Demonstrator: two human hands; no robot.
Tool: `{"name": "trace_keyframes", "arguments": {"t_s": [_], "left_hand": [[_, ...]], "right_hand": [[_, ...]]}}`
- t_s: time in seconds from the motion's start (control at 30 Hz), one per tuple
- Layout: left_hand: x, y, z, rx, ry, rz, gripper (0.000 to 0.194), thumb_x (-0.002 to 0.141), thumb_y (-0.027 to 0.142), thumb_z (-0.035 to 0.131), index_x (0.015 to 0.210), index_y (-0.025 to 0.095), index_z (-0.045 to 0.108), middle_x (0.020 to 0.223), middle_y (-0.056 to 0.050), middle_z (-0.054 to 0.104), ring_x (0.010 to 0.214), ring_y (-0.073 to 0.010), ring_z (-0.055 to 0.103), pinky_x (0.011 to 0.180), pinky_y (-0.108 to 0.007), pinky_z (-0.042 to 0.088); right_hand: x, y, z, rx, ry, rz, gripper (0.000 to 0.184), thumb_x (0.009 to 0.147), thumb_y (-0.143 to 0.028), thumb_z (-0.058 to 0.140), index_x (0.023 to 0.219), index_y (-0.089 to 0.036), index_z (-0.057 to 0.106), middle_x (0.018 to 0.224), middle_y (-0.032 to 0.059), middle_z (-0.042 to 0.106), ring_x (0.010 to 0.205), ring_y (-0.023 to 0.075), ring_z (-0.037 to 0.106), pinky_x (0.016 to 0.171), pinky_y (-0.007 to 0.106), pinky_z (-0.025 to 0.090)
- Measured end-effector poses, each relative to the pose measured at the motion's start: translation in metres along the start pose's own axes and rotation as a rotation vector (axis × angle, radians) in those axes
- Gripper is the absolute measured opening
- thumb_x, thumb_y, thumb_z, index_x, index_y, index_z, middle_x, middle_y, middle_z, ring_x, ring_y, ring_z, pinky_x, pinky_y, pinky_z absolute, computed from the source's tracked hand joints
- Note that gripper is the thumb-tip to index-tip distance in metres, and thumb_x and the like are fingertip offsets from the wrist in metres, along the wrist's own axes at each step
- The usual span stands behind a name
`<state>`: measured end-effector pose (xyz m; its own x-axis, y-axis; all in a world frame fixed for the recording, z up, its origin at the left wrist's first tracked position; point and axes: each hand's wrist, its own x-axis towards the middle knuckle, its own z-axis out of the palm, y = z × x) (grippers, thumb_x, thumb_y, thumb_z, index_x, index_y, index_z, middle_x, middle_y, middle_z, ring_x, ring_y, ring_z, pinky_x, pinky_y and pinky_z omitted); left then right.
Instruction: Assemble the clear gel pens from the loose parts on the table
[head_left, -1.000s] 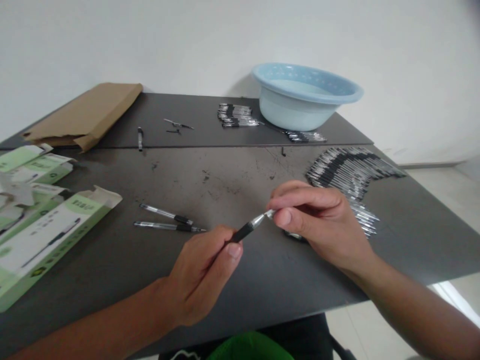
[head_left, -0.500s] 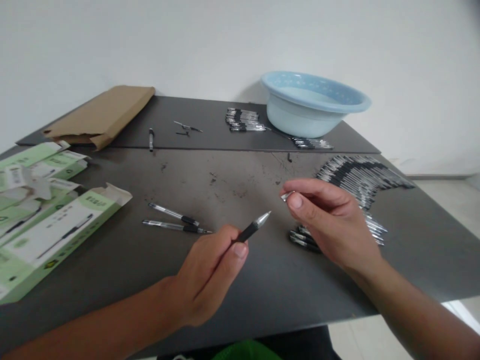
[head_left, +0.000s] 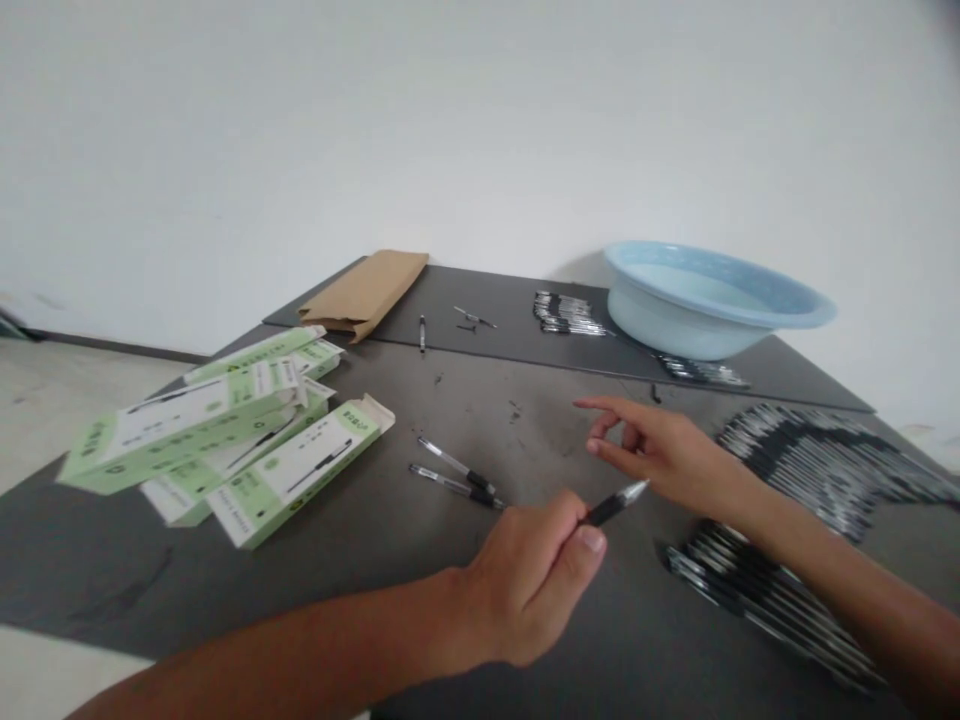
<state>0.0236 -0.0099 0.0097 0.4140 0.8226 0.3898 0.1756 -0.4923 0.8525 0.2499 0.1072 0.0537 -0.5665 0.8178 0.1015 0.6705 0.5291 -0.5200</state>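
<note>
My left hand (head_left: pixel 529 585) is closed around a black-gripped pen (head_left: pixel 616 502), its silver tip pointing up and to the right. Just beyond that tip, my right hand (head_left: pixel 652 450) hovers over the table, index finger stretched out and thumb apart from it. I see nothing between its fingers. Two clear pens with black grips, an upper pen (head_left: pixel 454 462) and a lower pen (head_left: pixel 446 482), lie on the table beyond my left hand. Under my right forearm a pile of pens (head_left: pixel 757 590) is partly covered, and a long fanned row of pens (head_left: pixel 810 465) lies behind it.
Green and white pen boxes (head_left: pixel 300 470) are stacked at the left. Toward the wall lie a brown paper bag (head_left: pixel 367 290), a bundle of pens (head_left: pixel 566 313) and more pens (head_left: pixel 701 371) by a light blue basin (head_left: pixel 675 320). Small dark bits dot the grey table (head_left: pixel 300 590).
My right hand has pulled a small pale piece off the pen tip; it no longer shows in the fingers, which have spread. The view has swung left and up. My left hand keeps the pen.
</note>
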Motion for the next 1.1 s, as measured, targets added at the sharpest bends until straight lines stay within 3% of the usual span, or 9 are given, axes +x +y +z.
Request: {"name": "trace_keyframes", "arguments": {"t_s": [0.1, 0.2, 0.27, 0.37, 0.53, 0.73, 0.93, 1.03, 1.1], "left_hand": [[0.002, -0.001, 0.0, 0.039, 0.04, 0.056, 0.033, 0.115, 0.041, 0.031, 0.091, 0.023, 0.046, 0.067, 0.003, 0.05, 0.059, -0.0162, 0.052, 0.058, -0.031, 0.033], [0.002, -0.003, -0.001, 0.04, 0.042, 0.083, 0.033, 0.115, 0.04, 0.03, 0.09, 0.023, 0.045, 0.066, 0.003, 0.049, 0.058, -0.016, 0.051, 0.057, -0.031, 0.034], [0.001, -0.004, -0.002, 0.06, 0.043, 0.032, 0.034, 0.115, 0.039, 0.03, 0.091, 0.023, 0.047, 0.07, 0.001, 0.052, 0.063, -0.017, 0.054, 0.061, -0.031, 0.037], [-0.001, -0.005, -0.002, 0.076, 0.049, -0.033, 0.034, 0.116, 0.039, 0.03, 0.094, 0.023, 0.051, 0.074, 0.0, 0.055, 0.07, -0.0185, 0.057, 0.066, -0.032, 0.04], [-0.001, -0.005, -0.002, 0.067, 0.071, 0.009, 0.034, 0.115, 0.04, 0.031, 0.091, 0.023, 0.05, 0.071, -0.001, 0.056, 0.067, -0.0188, 0.058, 0.064, -0.033, 0.04], [0.002, -0.004, -0.004, 0.098, 0.073, 0.021, 0.035, 0.113, 0.044, 0.027, 0.091, 0.024, 0.046, 0.069, -0.002, 0.057, 0.066, -0.0199, 0.059, 0.062, -0.033, 0.041], [0.0, -0.006, -0.002, 0.108, 0.086, -0.028, 0.035, 0.112, 0.047, 0.029, 0.094, 0.024, 0.048, 0.074, -0.004, 0.061, 0.071, -0.0216, 0.061, 0.067, -0.036, 0.044], [0.001, -0.011, -0.002, 0.084, 0.082, 0.004, 0.033, 0.11, 0.049, 0.029, 0.094, 0.024, 0.046, 0.071, -0.004, 0.058, 0.066, -0.0213, 0.059, 0.063, -0.035, 0.041], [0.003, -0.016, -0.001, 0.059, 0.078, -0.027, 0.035, 0.109, 0.051, 0.028, 0.095, 0.025, 0.047, 0.068, -0.002, 0.054, 0.061, -0.0204, 0.055, 0.06, -0.035, 0.039]], "right_hand": [[0.046, -0.011, -0.001, -0.238, -0.103, -0.047, 0.049, 0.098, -0.027, 0.065, 0.146, -0.027, 0.062, 0.106, 0.0013, 0.082, 0.074, 0.0165, 0.073, 0.073, 0.028, 0.054], [0.084, -0.014, 0.007, -0.344, -0.096, -0.028, 0.051, 0.096, -0.023, 0.066, 0.146, -0.025, 0.062, 0.108, 0.0031, 0.084, 0.089, 0.0216, 0.078, 0.081, 0.03, 0.055], [0.099, -0.012, 0.014, -0.394, -0.091, 0.002, 0.05, 0.097, -0.023, 0.065, 0.147, -0.025, 0.062, 0.11, 0.0046, 0.084, 0.097, 0.0241, 0.079, 0.084, 0.03, 0.056], [0.109, -0.007, 0.024, -0.434, -0.102, 0.034, 0.049, 0.099, -0.024, 0.065, 0.148, -0.024, 0.062, 0.113, 0.0076, 0.084, 0.107, 0.026, 0.078, 0.09, 0.033, 0.057], [0.116, -0.001, 0.031, -0.424, -0.129, 0.043, 0.044, 0.102, -0.026, 0.064, 0.146, -0.022, 0.064, 0.117, 0.0097, 0.082, 0.109, 0.0275, 0.077, 0.098, 0.045, 0.057], [0.127, 0.008, 0.035, -0.327, -0.158, -0.014, 0.046, 0.096, -0.017, 0.068, 0.14, -0.026, 0.07, 0.111, 0.0034, 0.085, 0.103, 0.0241, 0.08, 0.089, 0.03, 0.059], [0.135, 0.008, 0.021, -0.29, -0.172, -0.061, 0.041, 0.092, -0.025, 0.077, 0.132, -0.026, 0.076, 0.114, 0.0037, 0.085, 0.104, 0.0235, 0.08, 0.089, 0.029, 0.06], [0.16, 0.0, 0.013, -0.303, -0.127, -0.087, 0.026, 0.1, -0.036, 0.07, 0.122, -0.027, 0.081, 0.12, 0.0053, 0.083, 0.107, 0.0231, 0.078, 0.093, 0.032, 0.059], [0.19, -0.006, 0.014, -0.32, -0.107, -0.102, 0.026, 0.105, -0.038, 0.063, 0.122, -0.024, 0.079, 0.122, 0.0071, 0.08, 0.109, 0.0228, 0.076, 0.099, 0.038, 0.058]]}}
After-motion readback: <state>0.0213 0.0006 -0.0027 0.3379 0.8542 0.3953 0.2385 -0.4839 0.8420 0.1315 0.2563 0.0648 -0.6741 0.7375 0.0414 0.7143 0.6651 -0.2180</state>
